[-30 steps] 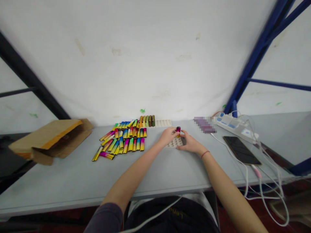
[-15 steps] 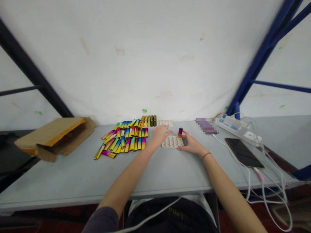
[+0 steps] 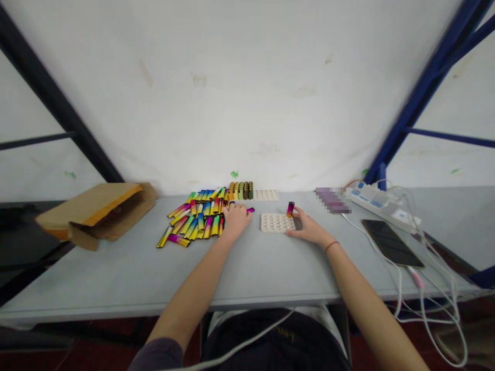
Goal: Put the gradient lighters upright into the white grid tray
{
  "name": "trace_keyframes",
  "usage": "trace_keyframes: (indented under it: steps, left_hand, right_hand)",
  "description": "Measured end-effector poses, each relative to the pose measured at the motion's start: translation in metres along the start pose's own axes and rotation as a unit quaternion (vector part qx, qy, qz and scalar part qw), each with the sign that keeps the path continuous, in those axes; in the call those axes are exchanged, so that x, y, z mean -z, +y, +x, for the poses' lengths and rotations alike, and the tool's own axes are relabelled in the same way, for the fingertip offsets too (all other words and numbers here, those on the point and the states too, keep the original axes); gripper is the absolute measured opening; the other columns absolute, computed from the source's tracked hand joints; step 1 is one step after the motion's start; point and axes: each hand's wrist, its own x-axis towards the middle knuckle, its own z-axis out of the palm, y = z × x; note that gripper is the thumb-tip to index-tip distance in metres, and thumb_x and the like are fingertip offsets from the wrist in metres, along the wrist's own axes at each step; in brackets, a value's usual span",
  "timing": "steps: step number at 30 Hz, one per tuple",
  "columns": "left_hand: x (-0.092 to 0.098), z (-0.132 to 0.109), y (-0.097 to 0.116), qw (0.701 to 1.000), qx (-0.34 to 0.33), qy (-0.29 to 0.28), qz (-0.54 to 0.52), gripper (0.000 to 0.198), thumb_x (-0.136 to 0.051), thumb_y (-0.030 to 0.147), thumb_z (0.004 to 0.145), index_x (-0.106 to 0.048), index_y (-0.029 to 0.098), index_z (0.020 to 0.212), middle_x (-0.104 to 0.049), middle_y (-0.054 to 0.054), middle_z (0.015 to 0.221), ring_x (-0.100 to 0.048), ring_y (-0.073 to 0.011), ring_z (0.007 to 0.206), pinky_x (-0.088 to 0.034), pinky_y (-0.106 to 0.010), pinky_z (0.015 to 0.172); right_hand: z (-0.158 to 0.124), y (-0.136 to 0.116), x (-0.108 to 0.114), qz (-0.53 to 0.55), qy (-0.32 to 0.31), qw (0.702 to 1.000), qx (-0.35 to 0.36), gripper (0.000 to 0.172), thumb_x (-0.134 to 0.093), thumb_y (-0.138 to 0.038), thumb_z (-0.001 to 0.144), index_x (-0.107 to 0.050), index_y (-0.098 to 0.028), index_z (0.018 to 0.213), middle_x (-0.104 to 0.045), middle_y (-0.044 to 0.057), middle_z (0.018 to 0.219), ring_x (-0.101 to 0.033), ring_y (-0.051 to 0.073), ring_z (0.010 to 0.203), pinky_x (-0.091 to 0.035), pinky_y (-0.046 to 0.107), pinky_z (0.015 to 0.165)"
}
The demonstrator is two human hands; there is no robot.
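Observation:
My left hand is at the right edge of a pile of shiny colour-graded tubes. Its fingers are curled around a tube, whose purple end pokes out to the right. On the table, my right hand grips the right side of a white tray with rows of round holes, thumb at the near corner. One purple-and-gold tube stands upright at the tray's far right corner, beside my right fingertips. The fingers partly hide that corner.
Behind the pile, several upright tubes stand in rows beside another white holed tray. An open brown paper bag lies at left. At right are a pixelated purple item, a phone, a power strip and loose white cables.
My left hand has moved left from above the tray to the pile and closed on a tube there. My right hand stays on the tray. The view has shifted slightly.

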Motion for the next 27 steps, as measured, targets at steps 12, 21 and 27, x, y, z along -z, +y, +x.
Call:
trace_keyframes:
  steps: [12,21,27]
  left_hand:
    - [0.0,0.01,0.02,0.732,0.151,-0.021,-0.664,0.031,-0.037,0.033,0.096,-0.06,0.014,0.089,-0.06,-0.003,0.072,-0.055,-0.0111,0.055,-0.043,-0.024,0.055]
    - [0.012,-0.005,0.033,0.549,0.224,-0.096,-0.8,0.048,-0.035,0.061,0.093,-0.049,0.018,0.077,-0.032,0.009,0.049,-0.024,-0.004,0.032,-0.016,-0.017,0.036]
    - [0.009,-0.004,0.036,0.542,0.218,-0.054,-0.81,0.045,-0.04,0.063,0.091,-0.048,0.02,0.081,-0.044,0.007,0.053,-0.04,-0.0067,0.038,-0.032,-0.018,0.041]
  right_hand:
    - [0.001,0.008,-0.003,-0.004,0.013,1.0,0.012,0.093,-0.078,-0.046,0.069,-0.031,-0.019,0.145,-0.057,0.018,0.137,-0.053,0.034,0.127,-0.041,0.052,0.106]
    - [0.001,0.003,-0.002,-0.026,0.009,1.0,0.005,0.089,-0.076,-0.045,0.07,-0.034,-0.016,0.143,-0.058,0.019,0.135,-0.056,0.033,0.124,-0.04,0.051,0.106]
    - [0.001,0.004,-0.002,-0.025,0.015,1.0,0.002,0.089,-0.077,-0.045,0.07,-0.034,-0.018,0.143,-0.059,0.018,0.134,-0.056,0.034,0.124,-0.041,0.051,0.105]
